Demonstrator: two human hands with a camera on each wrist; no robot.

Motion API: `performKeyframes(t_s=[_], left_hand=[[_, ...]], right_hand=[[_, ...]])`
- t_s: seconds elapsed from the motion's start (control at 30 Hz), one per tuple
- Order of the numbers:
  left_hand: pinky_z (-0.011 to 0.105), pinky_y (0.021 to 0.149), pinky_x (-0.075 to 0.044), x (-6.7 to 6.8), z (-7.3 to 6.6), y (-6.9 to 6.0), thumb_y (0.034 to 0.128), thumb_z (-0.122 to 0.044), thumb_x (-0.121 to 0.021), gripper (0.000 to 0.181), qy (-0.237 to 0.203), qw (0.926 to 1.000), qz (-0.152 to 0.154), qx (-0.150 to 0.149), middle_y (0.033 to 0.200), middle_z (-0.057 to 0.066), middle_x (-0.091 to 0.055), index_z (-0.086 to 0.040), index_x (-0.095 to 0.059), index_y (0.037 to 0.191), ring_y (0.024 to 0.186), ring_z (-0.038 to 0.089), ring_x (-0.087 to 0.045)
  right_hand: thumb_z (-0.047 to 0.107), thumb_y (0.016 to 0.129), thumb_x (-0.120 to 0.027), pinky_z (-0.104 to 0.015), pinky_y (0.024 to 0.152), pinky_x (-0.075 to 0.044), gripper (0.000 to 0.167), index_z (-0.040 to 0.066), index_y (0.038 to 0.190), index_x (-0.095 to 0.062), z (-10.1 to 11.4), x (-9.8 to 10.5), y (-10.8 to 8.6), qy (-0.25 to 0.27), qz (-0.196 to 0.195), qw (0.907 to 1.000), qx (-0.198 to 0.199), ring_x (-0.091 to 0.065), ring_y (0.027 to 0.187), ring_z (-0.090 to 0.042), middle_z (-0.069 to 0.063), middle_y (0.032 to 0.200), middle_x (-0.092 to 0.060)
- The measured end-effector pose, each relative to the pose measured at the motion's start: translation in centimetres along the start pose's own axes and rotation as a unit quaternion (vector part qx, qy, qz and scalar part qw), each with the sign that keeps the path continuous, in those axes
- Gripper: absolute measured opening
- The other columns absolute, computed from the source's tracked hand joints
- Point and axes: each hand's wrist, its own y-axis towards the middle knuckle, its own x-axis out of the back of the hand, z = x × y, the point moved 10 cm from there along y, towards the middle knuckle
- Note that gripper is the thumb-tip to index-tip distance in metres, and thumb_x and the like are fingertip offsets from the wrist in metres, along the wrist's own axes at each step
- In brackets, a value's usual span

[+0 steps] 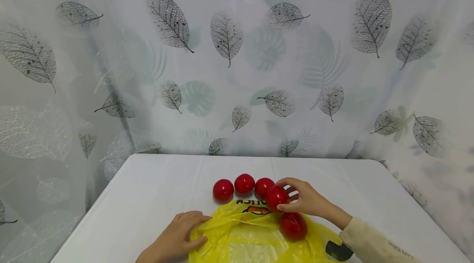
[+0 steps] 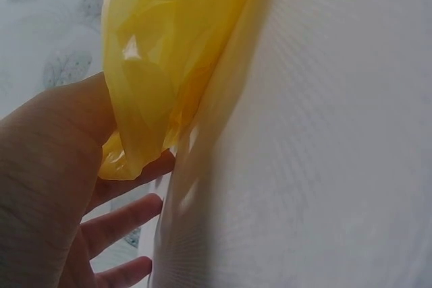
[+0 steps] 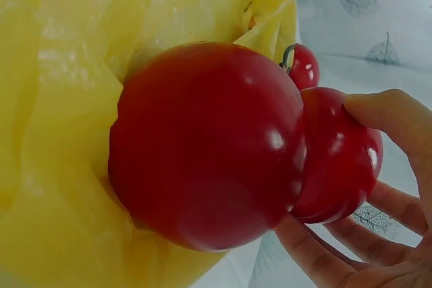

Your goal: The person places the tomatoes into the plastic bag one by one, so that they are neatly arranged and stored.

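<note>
A yellow plastic bag [image 1: 255, 234] lies on the white table with its printed side partly showing. My right hand [image 1: 301, 199] holds a glossy red round fruit [image 1: 277, 198] between thumb and fingers, above the bag's far edge. Whether it is a tomato or an apple, I cannot tell. Closer in, a larger-looking red fruit [image 1: 293, 226] rests on the bag; in the right wrist view this near fruit [image 3: 209, 146] partly covers the held one [image 3: 337, 160]. At the bag's left side, my left hand [image 1: 181, 234] touches the plastic, fingers extended and thumb apart.
Behind the bag, red fruits stand in a row on the table [image 1: 159, 185]: a left one [image 1: 223, 191], a middle one [image 1: 244, 184] and a right one [image 1: 264, 188], close beside the held fruit. A leaf-patterned curtain [image 1: 237, 73] hangs beyond the table's back edge.
</note>
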Motion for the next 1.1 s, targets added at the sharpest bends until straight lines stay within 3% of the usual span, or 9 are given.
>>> performKeyframes(t_s=[0.27,1.1], left_hand=[[0.055,0.102,-0.039,-0.1,0.1,0.1,0.0937,-0.061,-0.049,0.055,0.003,1.0000,0.006,0.005,0.129,-0.002,-0.061,-0.021,-0.061,0.129,0.120,0.022,-0.053],[0.055,0.101,-0.040,-0.1,0.1,0.1,0.0935,-0.060,-0.051,0.053,0.006,1.0000,-0.001,-0.001,0.129,-0.003,-0.061,-0.022,-0.061,0.129,0.120,0.022,-0.053]], right_hand=[[0.019,0.082,-0.079,-0.032,0.073,-0.059,0.050,0.002,0.123,-0.057,0.0,-1.1,0.0,0.011,0.018,0.9997,0.012,-0.065,0.095,-0.028,-0.017,0.118,-0.061],[0.022,0.083,-0.078,-0.032,0.075,-0.058,0.049,0.006,0.123,-0.056,-0.7,-4.2,0.0,0.024,0.070,0.9972,-0.013,-0.063,0.098,-0.025,-0.015,0.121,-0.059]])
